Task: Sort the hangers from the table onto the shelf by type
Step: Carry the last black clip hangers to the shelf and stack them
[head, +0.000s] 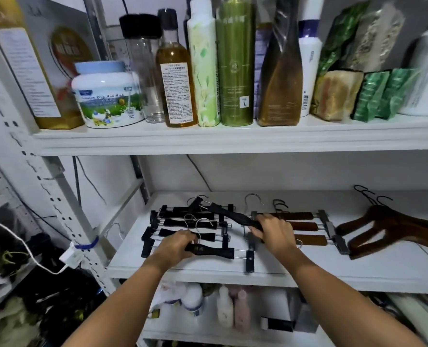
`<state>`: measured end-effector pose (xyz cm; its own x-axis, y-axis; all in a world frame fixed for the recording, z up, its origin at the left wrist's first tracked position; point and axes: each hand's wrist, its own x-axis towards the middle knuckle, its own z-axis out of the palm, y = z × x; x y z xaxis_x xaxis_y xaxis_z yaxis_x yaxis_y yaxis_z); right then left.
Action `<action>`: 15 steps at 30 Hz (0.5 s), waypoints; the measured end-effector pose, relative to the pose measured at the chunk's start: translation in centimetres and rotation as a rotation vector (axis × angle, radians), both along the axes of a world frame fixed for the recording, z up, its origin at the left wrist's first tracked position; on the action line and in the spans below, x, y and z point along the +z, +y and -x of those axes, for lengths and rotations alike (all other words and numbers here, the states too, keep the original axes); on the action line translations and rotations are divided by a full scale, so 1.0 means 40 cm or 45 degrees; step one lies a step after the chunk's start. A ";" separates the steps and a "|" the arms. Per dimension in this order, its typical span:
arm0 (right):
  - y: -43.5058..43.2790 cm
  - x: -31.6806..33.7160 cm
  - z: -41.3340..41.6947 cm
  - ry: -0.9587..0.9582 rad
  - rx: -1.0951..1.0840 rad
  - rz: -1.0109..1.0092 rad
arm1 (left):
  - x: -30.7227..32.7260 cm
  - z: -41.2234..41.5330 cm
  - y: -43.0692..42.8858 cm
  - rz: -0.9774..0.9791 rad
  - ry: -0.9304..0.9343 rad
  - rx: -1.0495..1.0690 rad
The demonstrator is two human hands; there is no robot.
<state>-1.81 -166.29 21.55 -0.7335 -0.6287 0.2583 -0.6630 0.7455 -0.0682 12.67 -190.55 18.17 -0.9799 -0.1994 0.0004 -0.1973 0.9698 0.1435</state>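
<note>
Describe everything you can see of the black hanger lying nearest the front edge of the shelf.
The front black hanger is a clip type: a dark, wood-like bar with a small gold mark, a thin metal rod, and a black clip at each end. It lies flat at the front of the black pile on the middle shelf. The left hand grips its left part.

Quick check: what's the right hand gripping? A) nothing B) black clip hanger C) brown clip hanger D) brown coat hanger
B: the right hand grips one end of a tilted black clip hanger that slants back toward the black pile.
</note>
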 end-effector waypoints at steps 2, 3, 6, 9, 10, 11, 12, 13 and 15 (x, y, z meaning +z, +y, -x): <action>-0.017 -0.009 0.023 -0.015 -0.011 0.012 | -0.011 0.019 -0.016 0.002 -0.028 0.002; -0.026 -0.014 0.036 -0.022 -0.011 0.017 | -0.018 0.027 -0.026 0.000 -0.039 -0.002; -0.061 -0.036 0.075 -0.057 -0.003 0.026 | -0.042 0.042 -0.065 -0.022 -0.070 0.018; -0.102 -0.061 0.103 -0.084 0.000 0.012 | -0.068 0.051 -0.107 -0.059 -0.113 0.070; -0.116 -0.071 0.112 -0.096 0.009 0.009 | -0.076 0.056 -0.119 -0.070 -0.120 0.091; -0.129 -0.079 0.120 -0.107 0.021 0.008 | -0.082 0.063 -0.129 -0.082 -0.123 0.106; -0.140 -0.087 0.127 -0.119 0.036 0.007 | -0.090 0.070 -0.137 -0.097 -0.125 0.118; -0.150 -0.094 0.132 -0.133 0.050 0.006 | -0.098 0.076 -0.143 -0.108 -0.129 0.127; -0.168 -0.107 0.142 -0.145 0.068 0.002 | -0.113 0.089 -0.155 -0.119 -0.146 0.135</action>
